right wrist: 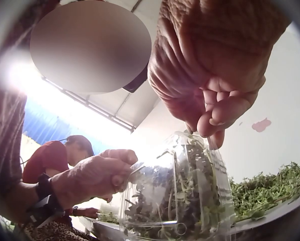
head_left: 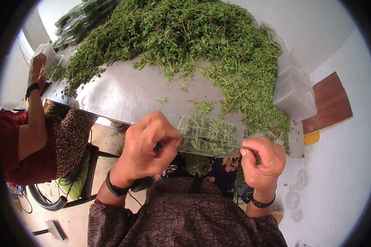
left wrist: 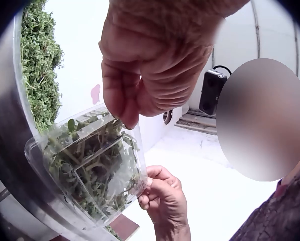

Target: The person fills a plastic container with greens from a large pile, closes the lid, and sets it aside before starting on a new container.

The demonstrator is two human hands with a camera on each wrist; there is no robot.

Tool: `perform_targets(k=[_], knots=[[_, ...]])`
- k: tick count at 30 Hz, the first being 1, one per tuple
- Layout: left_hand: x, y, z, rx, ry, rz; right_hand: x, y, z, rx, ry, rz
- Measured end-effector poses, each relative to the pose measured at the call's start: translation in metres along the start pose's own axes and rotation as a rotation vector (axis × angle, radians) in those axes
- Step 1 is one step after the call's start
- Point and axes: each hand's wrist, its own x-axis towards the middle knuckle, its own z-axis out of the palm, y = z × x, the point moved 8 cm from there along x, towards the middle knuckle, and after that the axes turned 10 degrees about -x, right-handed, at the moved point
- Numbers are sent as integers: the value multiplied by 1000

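Container (head_left: pixel 224 129), one: clear plastic, rectangular, ribbed wall, flanged rim; held tilted between the hands, its edge pinched at one end by the left hand (head_left: pixel 148 146), at the other by the right hand (head_left: pixel 264 162). Contents: leafy greens (head_left: pixel 212 145), small rounded leaves, pale stems, filling much of the interior.

A shiny metal worktop (head_left: pixel 117 88) stands near a white wall (head_left: pixel 342 177) marked by grey stains (head_left: pixel 293 197) and a pinkish patch (right wrist: pixel 261 125). A black chair (head_left: pixel 61 202) with green cloth (head_left: pixel 77 177) sits on the pale floor (head_left: pixel 78 220). Strong light (right wrist: pixel 20 73) glares beside something blue (right wrist: pixel 44 120), perhaps sheeting.
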Motion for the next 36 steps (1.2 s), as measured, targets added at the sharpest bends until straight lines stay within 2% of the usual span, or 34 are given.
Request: perform_targets(k=[7, 17, 22, 29, 34, 36], knots=[[-1, 3, -1, 41, 44, 86, 0, 1, 1, 22, 7, 12], [-2, 2, -1, 9, 38, 53, -4, 3, 2, 29, -4, 37], [-3, 4, 0, 40, 33, 49, -2, 0, 3, 7, 56, 3], [-5, 5, 2, 81, 57, 106, -2, -1, 2, -25, 45, -20], [-7, -11, -2, -12, 115, -44, -4, 7, 5, 35, 44, 100], [-7, -12, -1, -12, 135, -35, -5, 10, 6, 57, 71, 129]])
